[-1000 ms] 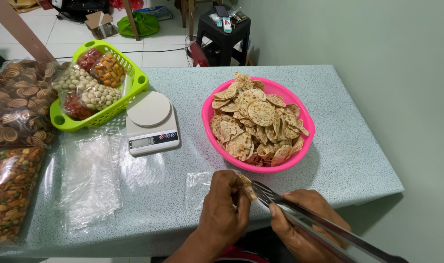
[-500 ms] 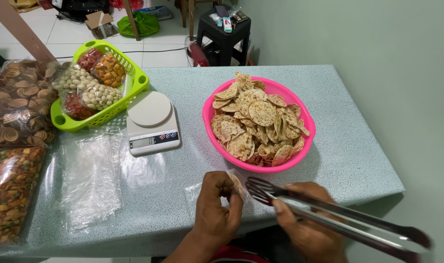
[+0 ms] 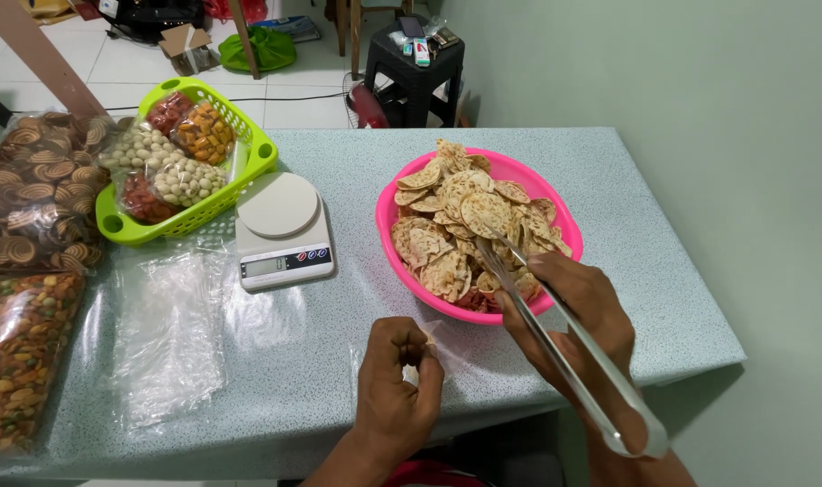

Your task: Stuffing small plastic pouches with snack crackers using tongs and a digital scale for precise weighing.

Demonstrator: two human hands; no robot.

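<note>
right hand (image 3: 578, 311) clenched around metal tongs (image 3: 555, 338), tips reaching into the pink bowl (image 3: 388, 239) and resting among the crackers (image 3: 465, 216), just beside a round one near the middle. can't tell whether the tips pinch a cracker. left hand (image 3: 397, 383) curled at the near table (image 3: 357, 158) edge, fingers pinching the rim of a small clear bag (image 3: 429, 347) lying flat on the table, just short of the bowl. bowl right of centre, heaped with flat round speckled crackers. white kitchen scale (image 3: 283, 230) left of the bowl, platform bare. green basket (image 3: 253, 158) beyond the scale, holding bagged snacks: pale balls, orange and red pieces. stack of clear bags (image 3: 167, 334) spread flat left of the left hand. large bag of spiral biscuits (image 3: 32, 203) at the far left, bag of mixed nuts (image 3: 18, 361) below it. black stool (image 3: 411, 68) on the floor past the table.
</note>
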